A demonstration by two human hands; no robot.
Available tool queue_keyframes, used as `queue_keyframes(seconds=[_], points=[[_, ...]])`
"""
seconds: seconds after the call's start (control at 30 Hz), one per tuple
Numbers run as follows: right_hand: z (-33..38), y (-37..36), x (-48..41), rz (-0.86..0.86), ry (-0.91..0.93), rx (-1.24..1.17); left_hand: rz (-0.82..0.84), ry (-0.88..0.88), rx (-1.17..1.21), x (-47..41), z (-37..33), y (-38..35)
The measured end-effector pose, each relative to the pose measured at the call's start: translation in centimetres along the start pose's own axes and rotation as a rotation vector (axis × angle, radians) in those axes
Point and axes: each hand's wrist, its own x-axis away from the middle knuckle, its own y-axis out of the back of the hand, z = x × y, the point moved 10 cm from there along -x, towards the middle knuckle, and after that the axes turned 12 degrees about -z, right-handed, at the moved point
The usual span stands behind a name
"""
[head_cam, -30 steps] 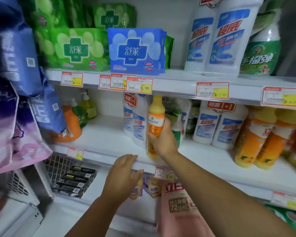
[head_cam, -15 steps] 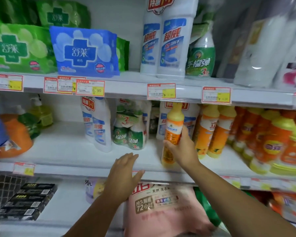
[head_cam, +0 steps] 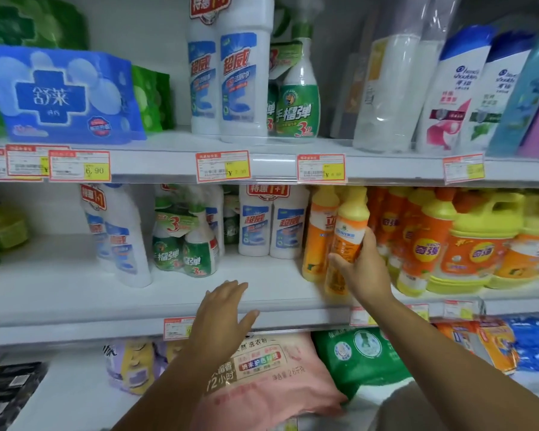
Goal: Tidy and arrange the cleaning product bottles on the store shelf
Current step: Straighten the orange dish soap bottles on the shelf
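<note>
Head view, orange dish-soap bottle point(head_cam: 349, 234) gripped by right hand point(head_cam: 363, 269) at middle shelf's front edge point(head_cam: 106, 328), left hand point(head_cam: 221, 312) spread open, nothing held, over bare shelf space.

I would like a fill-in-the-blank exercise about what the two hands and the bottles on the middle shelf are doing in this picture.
1. The right hand grips an orange bottle with a ____ cap.
2. The left hand is open and holds ____.
3. The held bottle is beside another orange bottle, to the ____ of the twin white bottles.
4. The green spray bottles stand on the ____ shelf.

Missing words: yellow; nothing; right; middle
</note>
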Motion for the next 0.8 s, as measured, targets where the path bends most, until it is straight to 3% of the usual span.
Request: queue_keyframes(seconds=[0.33,0.43,0.53,0.67,0.8], points=[[-0.4,-0.1,0.0,0.029,-0.063,-0.063,-0.013,0.014,0.029,0.0,-1.3,1.1],[-0.2,1.8,1.4,-0.079,-0.076,-0.028,-0.047,0.013,0.04,0.1,-1.6,2.5],[3.5,4.1,3.9,-0.219,0.061,-0.089,-0.126,-0.015,0.062,-0.1,-2.8,5.4],[13.4,5.8,5.8,-0.244,0.346,-0.341,-0.261,-0.093,0.092,-1.0,-5.9,11.5],[22.6,7.8,4.6,-0.262,0.511,-0.52,-0.413,-0.178,0.048,-2.6,-8.4,18.8]])
